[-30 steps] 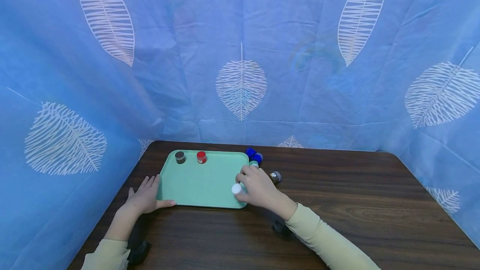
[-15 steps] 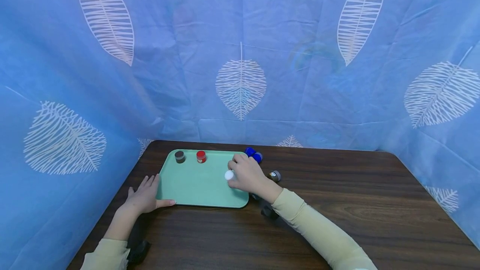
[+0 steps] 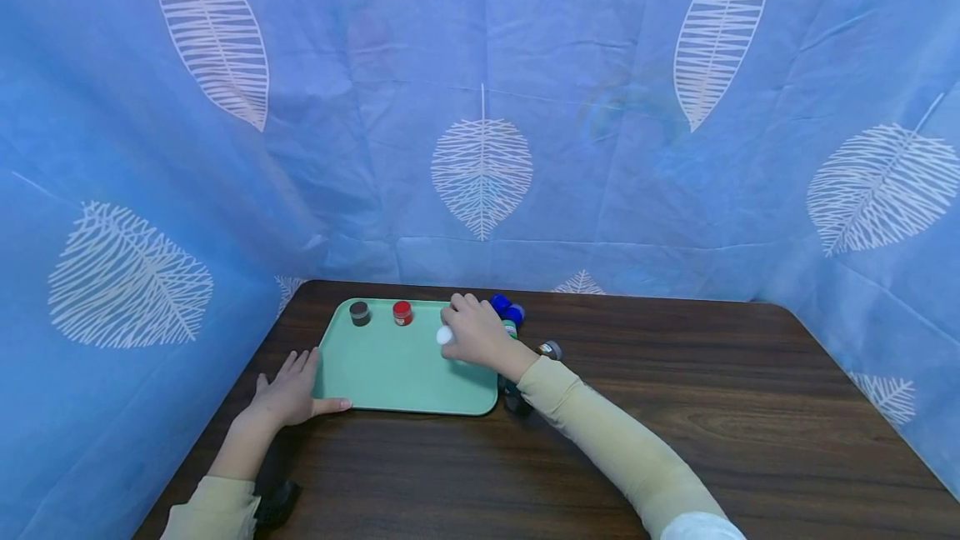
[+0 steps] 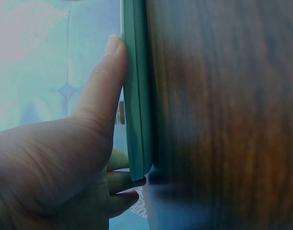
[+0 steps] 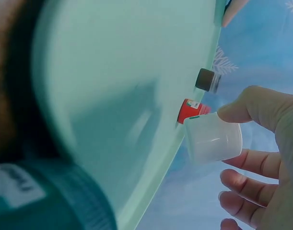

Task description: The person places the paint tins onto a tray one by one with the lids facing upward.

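A pale green tray (image 3: 397, 377) lies on the table's left half. My right hand (image 3: 476, 332) pinches a small white jar (image 5: 213, 139) between thumb and forefinger; in the right wrist view its other fingers are spread apart from it. The jar is held above the tray, its shadow falling on the surface. Along the tray's back edge stand a dark-coloured jar (image 3: 360, 313) and a red jar (image 3: 402, 312). My left hand (image 3: 287, 394) rests at the tray's near left corner, fingers straight along the left side and thumb (image 4: 104, 79) against the front rim.
Just right of the tray are blue jars (image 3: 515, 315), a green jar (image 3: 510, 328) and a brownish jar (image 3: 551, 350). A teal jar (image 5: 36, 201) looms close in the right wrist view. Behind the wooden table (image 3: 712, 390) hangs a blue leaf-print cloth (image 3: 600, 190).
My right hand has carried the white jar from the tray's right edge inward, to the left and toward the back. My left hand has stayed at the corner.
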`<state>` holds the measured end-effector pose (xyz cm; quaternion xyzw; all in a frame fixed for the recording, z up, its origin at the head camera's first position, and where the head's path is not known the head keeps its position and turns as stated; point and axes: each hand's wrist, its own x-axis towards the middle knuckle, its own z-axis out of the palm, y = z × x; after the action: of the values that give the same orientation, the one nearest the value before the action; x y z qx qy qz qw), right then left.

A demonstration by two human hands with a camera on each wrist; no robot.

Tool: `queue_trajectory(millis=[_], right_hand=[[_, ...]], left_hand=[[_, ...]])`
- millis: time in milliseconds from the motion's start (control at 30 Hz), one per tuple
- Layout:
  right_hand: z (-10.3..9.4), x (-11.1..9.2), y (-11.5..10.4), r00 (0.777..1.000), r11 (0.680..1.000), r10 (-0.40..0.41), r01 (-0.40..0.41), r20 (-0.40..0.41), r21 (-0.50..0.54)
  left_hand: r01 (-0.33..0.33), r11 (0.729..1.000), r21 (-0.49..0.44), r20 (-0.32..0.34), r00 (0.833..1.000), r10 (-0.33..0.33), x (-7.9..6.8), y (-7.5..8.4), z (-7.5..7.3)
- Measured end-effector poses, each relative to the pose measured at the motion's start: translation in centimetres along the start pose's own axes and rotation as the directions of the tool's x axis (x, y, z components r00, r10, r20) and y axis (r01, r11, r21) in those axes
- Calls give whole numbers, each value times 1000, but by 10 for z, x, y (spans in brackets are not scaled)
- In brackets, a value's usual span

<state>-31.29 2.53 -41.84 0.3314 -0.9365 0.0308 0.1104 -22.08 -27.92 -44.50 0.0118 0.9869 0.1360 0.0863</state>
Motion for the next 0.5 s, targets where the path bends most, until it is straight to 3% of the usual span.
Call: queue_trajectory(millis=[500], right_hand=[[13, 31, 13, 989, 991, 122, -126, 83, 54]], left_hand=[[7, 1000, 2, 7, 1000, -7, -1, 1, -1]])
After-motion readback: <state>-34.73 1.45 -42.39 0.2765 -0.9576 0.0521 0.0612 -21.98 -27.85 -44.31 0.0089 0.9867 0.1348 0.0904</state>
